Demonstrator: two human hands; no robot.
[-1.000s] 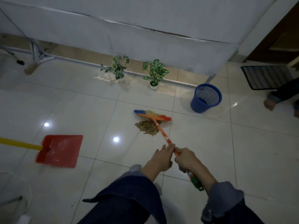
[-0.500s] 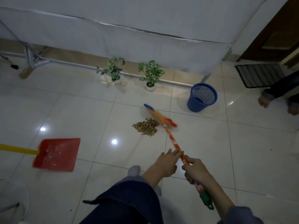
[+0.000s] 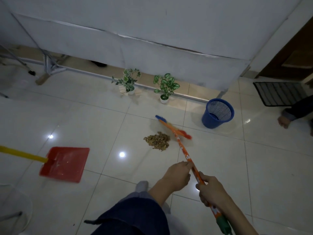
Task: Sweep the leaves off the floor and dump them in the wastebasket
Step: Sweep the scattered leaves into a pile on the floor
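Broom handle between left fingers; within right fingers

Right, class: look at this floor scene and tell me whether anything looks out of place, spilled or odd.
A pile of dry brown leaves lies on the tiled floor, left of the broom head. The red dustpan lies well off to the left, away from the pile. The blue wastebasket stands upright.
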